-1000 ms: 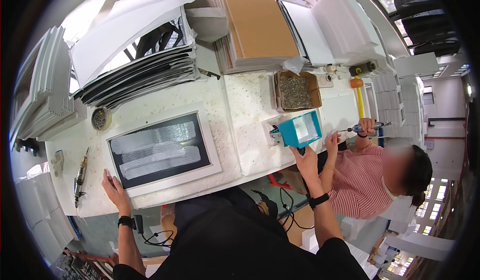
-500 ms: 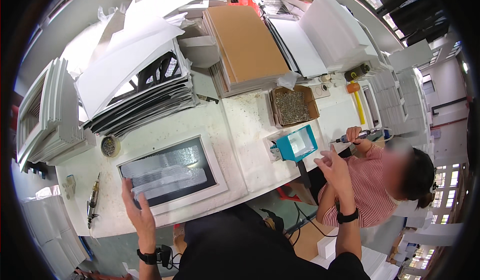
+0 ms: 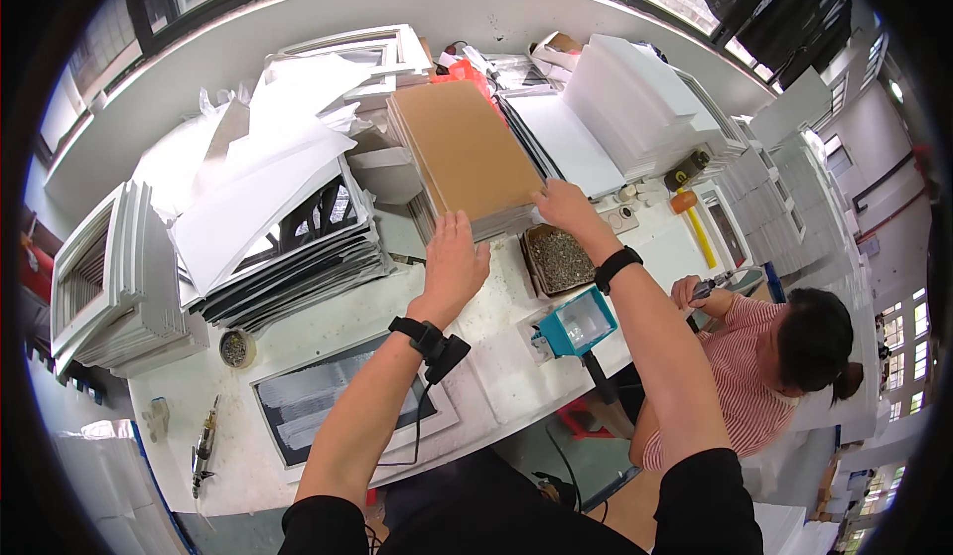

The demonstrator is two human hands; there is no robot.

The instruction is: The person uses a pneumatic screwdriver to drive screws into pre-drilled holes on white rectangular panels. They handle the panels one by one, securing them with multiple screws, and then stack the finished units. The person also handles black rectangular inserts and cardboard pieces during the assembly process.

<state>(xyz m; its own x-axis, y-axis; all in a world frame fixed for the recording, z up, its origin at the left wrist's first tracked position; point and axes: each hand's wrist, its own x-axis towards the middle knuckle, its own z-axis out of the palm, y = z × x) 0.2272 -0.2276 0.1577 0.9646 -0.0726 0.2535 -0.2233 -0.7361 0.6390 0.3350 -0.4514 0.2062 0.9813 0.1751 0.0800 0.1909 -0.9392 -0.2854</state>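
Left hand point(image 3: 455, 262) lies flat, fingers spread and open, palm down on the near edge of the top brown board point(image 3: 467, 153); right hand point(image 3: 564, 206) also open, fingers laid over the board's near right corner, nothing clamped that I can see. The board tops a stack point(image 3: 476, 219) of like boards at the back middle of the white table point(image 3: 328, 322), just behind the tray of screws point(image 3: 559, 259). Judging from this, the board is only touched, not lifted: it sits square on the stack, no edge raised. The white frame point(image 3: 298, 418) with its glass lies face down near the table's front edge, back open, no board in it, so pick-up and placing look left to do. Teal box point(image 3: 579, 323) sits right of the frame, small tin point(image 3: 236, 348) and screwdriver point(image 3: 204, 446) to the left, frame piles point(image 3: 109, 277) further left. 1 seated person point(image 3: 764, 356) in a striped shirt works at the right end, hands apart from these 2.
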